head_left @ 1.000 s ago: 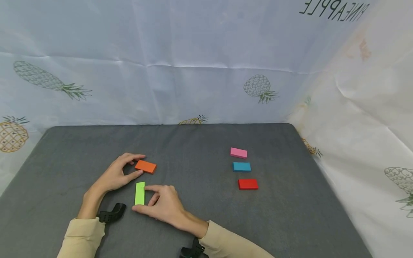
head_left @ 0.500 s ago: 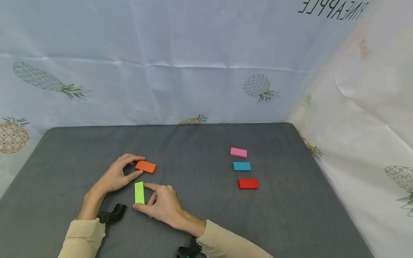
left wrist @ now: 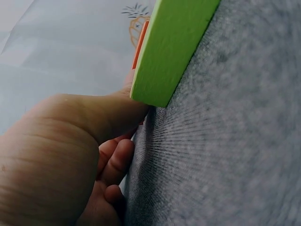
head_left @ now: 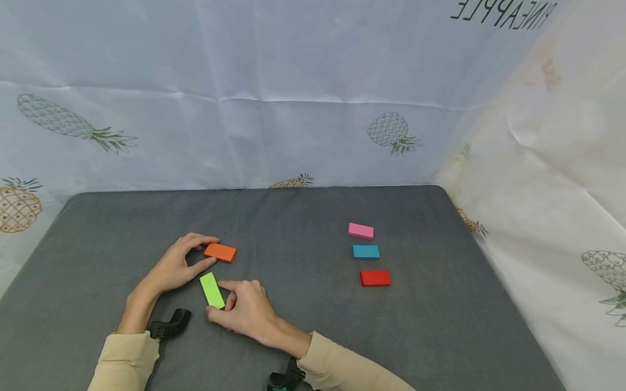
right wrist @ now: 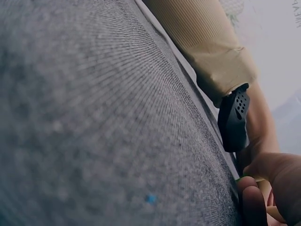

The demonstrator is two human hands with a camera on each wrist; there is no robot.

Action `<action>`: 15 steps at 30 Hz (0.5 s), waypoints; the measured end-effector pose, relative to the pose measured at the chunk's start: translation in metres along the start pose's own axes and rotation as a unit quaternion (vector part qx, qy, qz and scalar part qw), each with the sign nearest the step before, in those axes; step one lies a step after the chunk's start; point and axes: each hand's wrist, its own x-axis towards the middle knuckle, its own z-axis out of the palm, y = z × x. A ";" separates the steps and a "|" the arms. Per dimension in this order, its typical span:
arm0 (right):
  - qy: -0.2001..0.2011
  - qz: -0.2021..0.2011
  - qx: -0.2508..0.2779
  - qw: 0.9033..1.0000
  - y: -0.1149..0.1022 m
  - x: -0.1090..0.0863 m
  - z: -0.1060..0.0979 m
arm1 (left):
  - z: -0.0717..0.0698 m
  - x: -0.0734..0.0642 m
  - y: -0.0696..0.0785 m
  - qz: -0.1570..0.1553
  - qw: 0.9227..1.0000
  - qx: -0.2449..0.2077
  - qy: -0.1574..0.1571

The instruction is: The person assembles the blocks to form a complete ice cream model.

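Note:
In the head view, an orange block (head_left: 220,253) lies on the grey table at left of centre. My left hand (head_left: 176,264) holds it at its left end, thumb on the near side and index finger on the far side. Just nearer is a lime green block (head_left: 212,290), lying slanted. My right hand (head_left: 249,307) has it between index finger and thumb, the index at its right side and the thumb by its near end. The left wrist view has the green block (left wrist: 171,52) close over the left thumb, hiding most of the orange block (left wrist: 140,44).
To the right, a pink block (head_left: 361,231), a blue block (head_left: 365,252) and a red block (head_left: 375,278) form a loose column on the grey tabletop (head_left: 303,326). A pineapple-print curtain (head_left: 293,136) hangs behind the table. Each wrist wears a black camera mount (head_left: 170,324).
The green block has turned, its far end swinging left and its near end right. My right hand has shifted slightly with it. My left hand and the orange block stay put.

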 end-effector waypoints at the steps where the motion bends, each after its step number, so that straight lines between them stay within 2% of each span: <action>1: -0.001 0.001 0.004 1.000 0.000 0.000 0.000 | 0.000 0.000 0.000 0.000 1.000 0.001 0.001; 11: 0.009 0.015 0.002 1.000 -0.001 0.001 0.002 | 0.000 0.000 0.001 0.016 1.000 -0.009 0.011; 15: 0.022 0.011 -0.022 0.999 -0.001 0.000 0.002 | 0.001 0.000 0.000 0.023 1.000 -0.015 0.015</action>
